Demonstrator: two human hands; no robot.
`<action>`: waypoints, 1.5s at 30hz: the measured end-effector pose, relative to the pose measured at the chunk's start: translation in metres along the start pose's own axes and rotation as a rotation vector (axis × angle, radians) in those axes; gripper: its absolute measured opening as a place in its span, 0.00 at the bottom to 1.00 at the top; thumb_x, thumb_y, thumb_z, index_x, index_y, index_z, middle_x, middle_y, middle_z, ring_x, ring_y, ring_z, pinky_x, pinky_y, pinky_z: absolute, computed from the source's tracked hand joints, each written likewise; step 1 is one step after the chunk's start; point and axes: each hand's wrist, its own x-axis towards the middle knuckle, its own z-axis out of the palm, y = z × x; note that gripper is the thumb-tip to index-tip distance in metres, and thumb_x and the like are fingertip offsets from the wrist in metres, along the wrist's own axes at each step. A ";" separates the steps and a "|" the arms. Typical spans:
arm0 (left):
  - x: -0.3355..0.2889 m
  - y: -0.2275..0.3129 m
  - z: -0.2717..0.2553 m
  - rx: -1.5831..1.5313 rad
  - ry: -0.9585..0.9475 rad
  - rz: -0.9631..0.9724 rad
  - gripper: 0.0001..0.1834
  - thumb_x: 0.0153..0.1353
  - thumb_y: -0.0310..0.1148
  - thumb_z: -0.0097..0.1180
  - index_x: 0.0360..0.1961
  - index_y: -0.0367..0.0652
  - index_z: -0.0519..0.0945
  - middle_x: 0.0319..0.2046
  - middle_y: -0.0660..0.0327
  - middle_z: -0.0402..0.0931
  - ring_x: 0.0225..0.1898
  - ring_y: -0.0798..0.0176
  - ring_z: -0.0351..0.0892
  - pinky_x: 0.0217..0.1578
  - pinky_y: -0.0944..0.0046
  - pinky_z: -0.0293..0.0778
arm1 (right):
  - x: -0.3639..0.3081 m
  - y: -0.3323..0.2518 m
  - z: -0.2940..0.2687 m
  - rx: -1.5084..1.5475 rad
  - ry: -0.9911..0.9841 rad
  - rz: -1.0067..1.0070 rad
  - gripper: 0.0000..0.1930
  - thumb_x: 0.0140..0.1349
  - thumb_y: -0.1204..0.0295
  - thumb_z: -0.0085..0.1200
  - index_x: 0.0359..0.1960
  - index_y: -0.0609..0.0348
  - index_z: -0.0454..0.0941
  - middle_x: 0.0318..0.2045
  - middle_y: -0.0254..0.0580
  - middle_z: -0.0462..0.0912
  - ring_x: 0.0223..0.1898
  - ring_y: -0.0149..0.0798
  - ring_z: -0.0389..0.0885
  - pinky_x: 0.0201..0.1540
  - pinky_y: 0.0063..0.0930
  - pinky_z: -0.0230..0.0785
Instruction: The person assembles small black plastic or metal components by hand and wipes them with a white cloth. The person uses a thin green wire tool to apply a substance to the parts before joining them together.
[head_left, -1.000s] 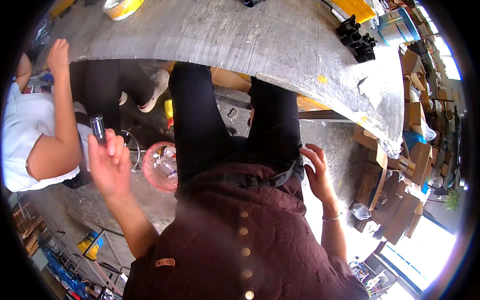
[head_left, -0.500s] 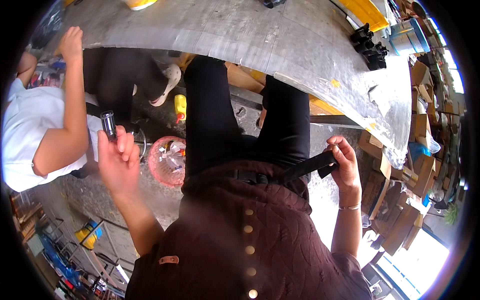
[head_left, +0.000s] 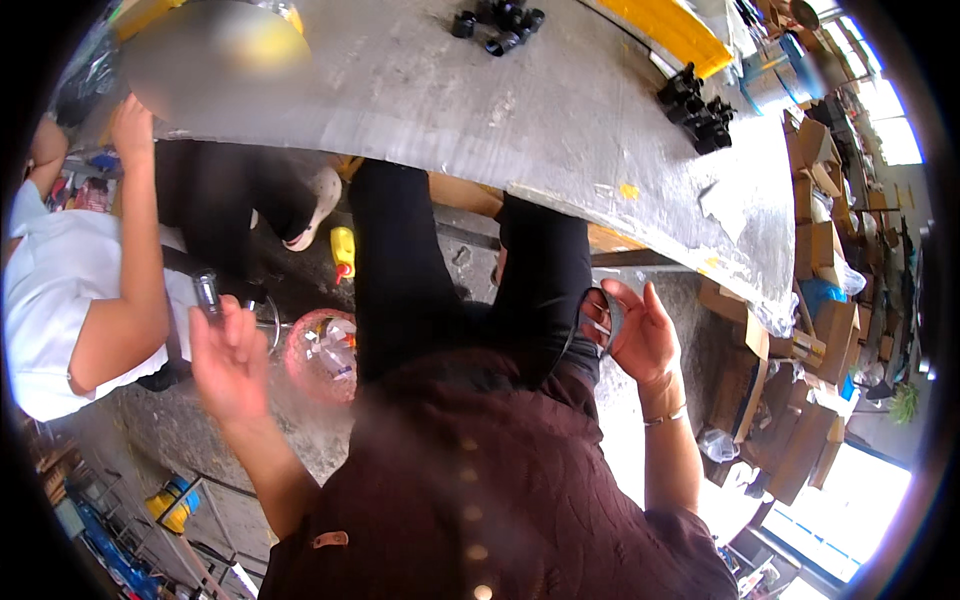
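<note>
In my left hand (head_left: 232, 365), raised on the left side, a small clear cylindrical piece with a dark lower part (head_left: 207, 290) stands up between thumb and curled fingers. My right hand (head_left: 645, 335) is at the right of my lap, palm turned up and fingers partly spread. A black strap (head_left: 568, 345) runs from my waist to it and loops around the fingers, seen nearly edge-on. Both hands are below the near edge of the grey worktable (head_left: 420, 110).
Black fittings (head_left: 697, 110) stand in groups on the table beside a yellow bar (head_left: 670, 30). A co-worker's arm (head_left: 140, 250) is at left. On the floor are a pink basket (head_left: 295, 365) and a yellow bottle (head_left: 342, 250). Cardboard boxes (head_left: 790, 430) pile up at right.
My right hand has moved left and turned its palm up, its fingers spreading around the strap. My left hand still holds the clear piece. The view has shifted, showing more of the table.
</note>
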 end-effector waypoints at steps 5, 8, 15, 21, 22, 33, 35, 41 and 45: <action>-0.009 -0.010 0.002 -0.076 0.191 -0.029 0.19 0.68 0.46 0.47 0.34 0.38 0.71 0.19 0.69 0.61 0.18 0.77 0.55 0.16 0.78 0.51 | -0.007 0.001 0.028 -0.013 -0.033 0.004 0.35 0.68 0.43 0.35 0.56 0.68 0.70 0.52 0.61 0.75 0.53 0.58 0.75 0.53 0.55 0.71; -0.010 -0.004 0.016 0.016 0.092 -0.011 0.17 0.66 0.45 0.51 0.33 0.39 0.72 0.18 0.69 0.63 0.17 0.76 0.58 0.16 0.75 0.54 | 0.000 0.002 0.032 -0.365 0.135 -0.026 0.33 0.68 0.45 0.37 0.52 0.69 0.72 0.49 0.63 0.77 0.49 0.57 0.79 0.49 0.49 0.74; -0.015 0.004 0.017 0.001 0.094 -0.001 0.16 0.66 0.42 0.52 0.35 0.38 0.73 0.19 0.67 0.66 0.17 0.75 0.59 0.15 0.75 0.54 | 0.027 0.013 0.055 -0.494 -0.056 -0.001 0.22 0.67 0.62 0.46 0.51 0.72 0.72 0.45 0.62 0.79 0.41 0.53 0.82 0.46 0.45 0.76; -0.019 0.002 0.010 -0.006 0.107 -0.005 0.17 0.65 0.43 0.53 0.34 0.37 0.72 0.19 0.67 0.65 0.17 0.75 0.60 0.15 0.75 0.54 | 0.034 0.013 0.051 -0.738 0.079 -0.102 0.13 0.57 0.79 0.58 0.43 0.72 0.74 0.35 0.57 0.83 0.30 0.42 0.85 0.26 0.26 0.79; -0.017 0.001 0.010 0.011 0.119 -0.001 0.17 0.65 0.43 0.53 0.33 0.37 0.72 0.18 0.67 0.65 0.17 0.75 0.60 0.15 0.75 0.54 | 0.032 0.010 0.047 -0.772 0.036 -0.133 0.12 0.57 0.79 0.59 0.42 0.72 0.75 0.33 0.55 0.84 0.30 0.42 0.85 0.26 0.25 0.78; -0.005 -0.006 0.016 -0.007 0.109 -0.038 0.15 0.64 0.41 0.53 0.33 0.38 0.73 0.19 0.68 0.67 0.17 0.75 0.60 0.17 0.74 0.54 | 0.035 -0.003 0.019 -0.835 0.052 -0.134 0.09 0.58 0.69 0.60 0.32 0.61 0.76 0.24 0.41 0.79 0.23 0.33 0.76 0.26 0.24 0.67; 0.001 -0.008 0.019 -0.039 0.104 -0.063 0.14 0.64 0.41 0.53 0.33 0.39 0.73 0.19 0.68 0.67 0.17 0.75 0.60 0.18 0.74 0.54 | 0.048 -0.008 -0.059 -0.747 0.049 -0.104 0.05 0.59 0.74 0.53 0.35 0.60 0.76 0.33 0.49 0.77 0.31 0.42 0.77 0.35 0.36 0.71; 0.015 -0.011 0.031 -0.035 0.089 -0.084 0.14 0.65 0.41 0.53 0.32 0.41 0.72 0.19 0.69 0.67 0.16 0.77 0.59 0.16 0.75 0.53 | 0.035 -0.028 -0.018 -2.088 -0.193 -0.435 0.13 0.61 0.73 0.51 0.47 0.62 0.75 0.43 0.55 0.79 0.43 0.53 0.77 0.47 0.43 0.69; 0.030 -0.019 0.054 -0.058 0.080 -0.073 0.12 0.66 0.38 0.52 0.33 0.39 0.73 0.18 0.70 0.64 0.16 0.79 0.56 0.15 0.76 0.49 | 0.030 -0.039 0.039 -2.138 -0.033 -0.182 0.16 0.59 0.66 0.55 0.46 0.60 0.78 0.37 0.55 0.82 0.41 0.54 0.80 0.46 0.45 0.70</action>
